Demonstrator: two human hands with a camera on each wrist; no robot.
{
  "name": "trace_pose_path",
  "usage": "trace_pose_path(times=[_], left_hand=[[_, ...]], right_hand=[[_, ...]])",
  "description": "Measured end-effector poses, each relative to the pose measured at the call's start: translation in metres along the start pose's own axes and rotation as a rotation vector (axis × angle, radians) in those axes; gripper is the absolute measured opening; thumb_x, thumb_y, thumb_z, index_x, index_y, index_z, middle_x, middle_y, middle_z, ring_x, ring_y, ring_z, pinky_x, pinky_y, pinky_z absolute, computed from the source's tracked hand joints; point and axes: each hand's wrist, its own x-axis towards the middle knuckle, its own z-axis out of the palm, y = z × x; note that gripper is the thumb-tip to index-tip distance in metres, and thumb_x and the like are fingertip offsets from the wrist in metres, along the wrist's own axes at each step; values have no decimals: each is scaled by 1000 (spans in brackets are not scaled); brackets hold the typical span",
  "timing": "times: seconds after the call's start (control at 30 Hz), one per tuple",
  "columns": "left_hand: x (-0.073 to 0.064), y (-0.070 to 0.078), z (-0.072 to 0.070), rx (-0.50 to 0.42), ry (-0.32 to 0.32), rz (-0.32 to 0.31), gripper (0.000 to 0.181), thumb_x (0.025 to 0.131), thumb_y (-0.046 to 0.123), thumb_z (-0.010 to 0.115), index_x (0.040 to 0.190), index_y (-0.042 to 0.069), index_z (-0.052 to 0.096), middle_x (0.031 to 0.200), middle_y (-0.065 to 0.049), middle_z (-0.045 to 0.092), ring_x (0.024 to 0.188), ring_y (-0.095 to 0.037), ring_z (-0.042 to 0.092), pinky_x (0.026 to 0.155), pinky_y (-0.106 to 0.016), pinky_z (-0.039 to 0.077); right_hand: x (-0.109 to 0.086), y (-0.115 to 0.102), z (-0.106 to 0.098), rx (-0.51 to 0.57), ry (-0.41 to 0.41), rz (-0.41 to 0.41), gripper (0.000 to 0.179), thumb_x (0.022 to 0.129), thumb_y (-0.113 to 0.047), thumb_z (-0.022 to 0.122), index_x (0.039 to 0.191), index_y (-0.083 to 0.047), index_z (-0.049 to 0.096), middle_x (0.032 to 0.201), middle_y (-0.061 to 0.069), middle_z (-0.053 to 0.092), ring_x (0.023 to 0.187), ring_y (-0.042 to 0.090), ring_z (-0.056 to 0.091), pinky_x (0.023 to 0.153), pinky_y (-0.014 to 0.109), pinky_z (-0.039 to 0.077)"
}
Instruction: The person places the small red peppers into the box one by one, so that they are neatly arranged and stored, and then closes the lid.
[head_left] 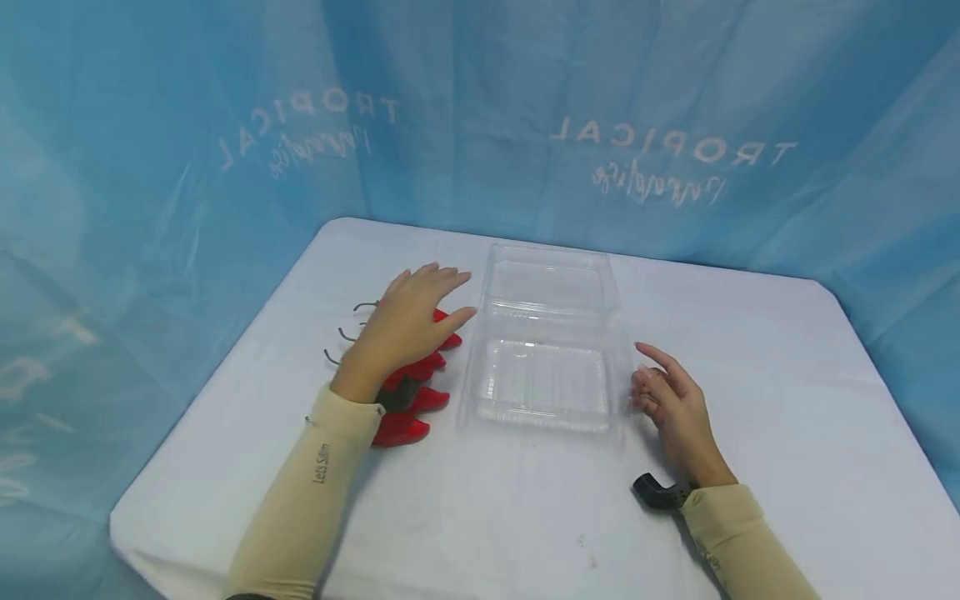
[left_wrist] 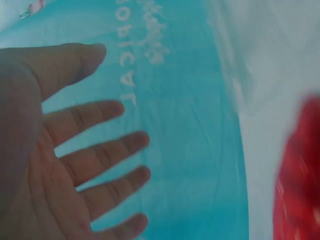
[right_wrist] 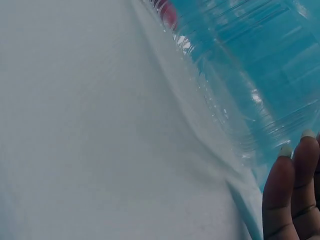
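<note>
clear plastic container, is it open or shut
Open: the clear plastic container lies unfolded, its far half beyond the near half, neither covering the other.

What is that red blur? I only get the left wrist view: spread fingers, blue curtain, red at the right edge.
Observer: Most likely one of the red peppers on the table; in the head view the left hand covers part of their row.
Operator: What's to the right of those?
Observer: A clear plastic box, its lid open on the far side.
Operator: And past that?
Observer: The right hand, by the near part's right edge.
</note>
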Motion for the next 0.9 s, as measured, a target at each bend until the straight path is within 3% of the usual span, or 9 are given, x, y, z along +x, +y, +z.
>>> trace_pose_path(times=[0.17, 0.3, 0.43, 0.63, 0.73, 0.9], left_hand=[[-61, -33, -6, -52, 73, -8, 70, 86, 32, 82, 147, 15, 55, 147, -9, 55, 141, -34, 43, 114, -61, 35], [-111, -51, 8, -81, 147, 53, 65, 80, 24, 89, 139, 12, 63, 141, -10, 60, 133, -33, 51, 102, -59, 49], [-149, -60, 23, -145, 148, 55, 64, 75, 23, 93, 133, 17, 68, 138, -4, 61, 128, -26, 54, 93, -52, 57], [-176, -70, 30, -205, 170, -42, 69, 70, 20, 96, 134, 22, 68, 137, 0, 60, 125, -23, 56, 86, -47, 60], [-181, -75, 30, -202, 166, -60, 68, 71, 16, 96, 133, 20, 68, 135, -2, 61, 124, -25, 57, 87, -47, 59], [-184, -81, 29, -208, 92, -97, 60, 76, 13, 92, 131, 17, 70, 132, -4, 64, 124, -27, 59, 89, -47, 58]], right_hand=[[0, -2, 3, -35, -41, -19, 50, 104, -12, 60, 151, -5, 45, 99, 1, 60, 82, 12, 58, 70, 23, 54], [-1, -2, 4, -51, -54, -20, 50, 103, -10, 62, 150, -4, 47, 99, 2, 61, 83, 10, 58, 70, 22, 55], [-4, -2, 3, -121, -70, -25, 50, 103, -11, 63, 150, -6, 48, 98, 1, 62, 85, 10, 58, 72, 21, 55], [-6, -3, 2, -165, -81, -30, 51, 102, -12, 64, 151, -7, 49, 99, 2, 63, 86, 10, 59, 74, 22, 56], [-7, -2, 2, -159, -83, -32, 51, 102, -10, 64, 151, -7, 49, 100, 3, 64, 87, 10, 60, 75, 23, 57], [-7, 1, 5, -190, -83, -25, 52, 101, -13, 66, 151, -10, 50, 101, 3, 66, 86, 11, 61, 76, 24, 57]])
